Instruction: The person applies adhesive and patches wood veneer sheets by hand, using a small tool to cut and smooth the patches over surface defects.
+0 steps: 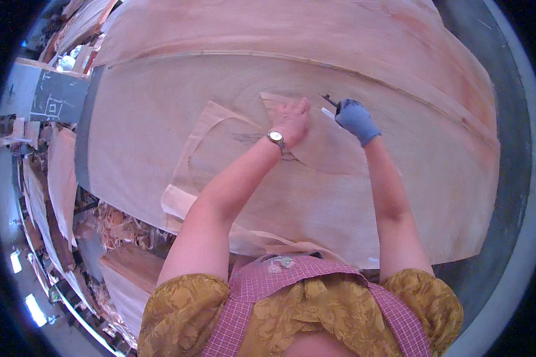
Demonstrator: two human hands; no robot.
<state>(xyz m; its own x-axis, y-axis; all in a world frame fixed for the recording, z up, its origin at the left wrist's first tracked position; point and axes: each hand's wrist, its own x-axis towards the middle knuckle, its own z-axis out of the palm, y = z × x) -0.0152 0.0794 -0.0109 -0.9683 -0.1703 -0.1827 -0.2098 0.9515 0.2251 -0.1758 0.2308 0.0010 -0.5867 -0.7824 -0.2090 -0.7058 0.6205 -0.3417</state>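
A broad sheet of pale pinkish wood veneer (435, 172) lies in front of me, with dark grain swirls near its middle. My left hand (290, 122), bare and with a wristwatch (276, 137), rests on it, fingers stretched out. Beneath and beside that hand is a smaller loose piece of veneer (270, 101), partly hidden by it. To the right, my right hand (356, 120) wears a blue glove and is closed around a slim dark tool (327, 100), its tip pointing up and left. A short white strip (327, 112) shows just below the tool; whether it is attached, I cannot tell.
A curved veneer offcut (190, 140) lies left of my left arm, and torn strips (268, 241) lie along the near edge. Another veneer sheet (280, 30) spreads behind a long raised seam. Scraps (122, 229) heap up at the lower left. The grey table edge (509, 196) curves on the right.
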